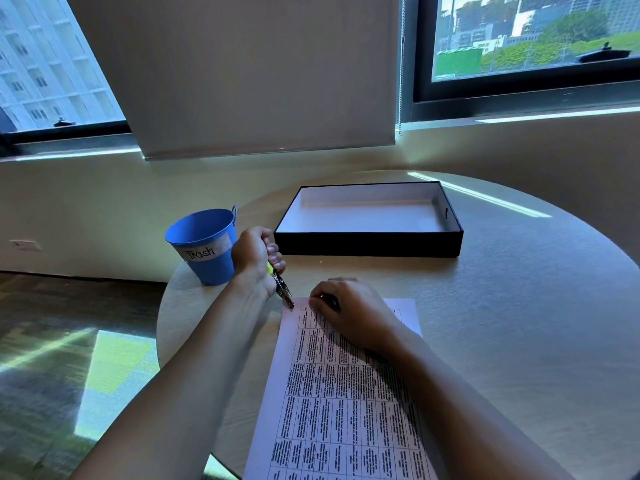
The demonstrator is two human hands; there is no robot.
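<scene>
The left hand is curled tight round the yellow handle of a small metal tool, clamped on it, thumb side up. The right hand rests on the far end of a printed sheet of paper with its fingers bent. A small dark thing shows between finger and thumb, but I cannot tell whether the hand pinches it or only lies over it.

Two containers stand beyond the hands on the round table. A blue bucket sits at the table's left edge, just beside the left hand, with a strip of tape reading "Trash" on its side. Only its blue inner wall shows, and its bottom is hidden. A shallow black box lies farther back, near the middle. It has no lid, and its white walls and white floor are in full view.

The tool slants from the left fist down and to the right. Its metal tip points at the far left corner of the paper and meets the sheet there. The paper lies flat in front of the person, its long axis running from the near table edge away toward the box. It is printed with a grid of small text.
</scene>
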